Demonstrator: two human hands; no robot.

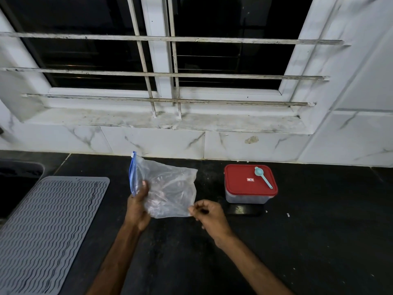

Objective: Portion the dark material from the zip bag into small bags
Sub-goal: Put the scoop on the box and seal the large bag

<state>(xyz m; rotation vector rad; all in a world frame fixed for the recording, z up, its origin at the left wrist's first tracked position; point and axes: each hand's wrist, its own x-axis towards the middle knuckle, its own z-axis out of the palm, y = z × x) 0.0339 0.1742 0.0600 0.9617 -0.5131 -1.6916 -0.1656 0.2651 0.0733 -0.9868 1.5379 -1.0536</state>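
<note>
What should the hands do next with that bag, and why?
Probably pull the blue zip open. The left hand grips the bag by its zip edge, the right hand pinches the far corner, and the zip looks closed.

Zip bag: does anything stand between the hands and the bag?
Nothing visible does. The left hand grips the zip bag near its blue zip, and the right hand pinches its lower corner.

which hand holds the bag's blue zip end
The left hand grips the zip bag beside its zip; the right hand pinches the opposite corner.
</note>
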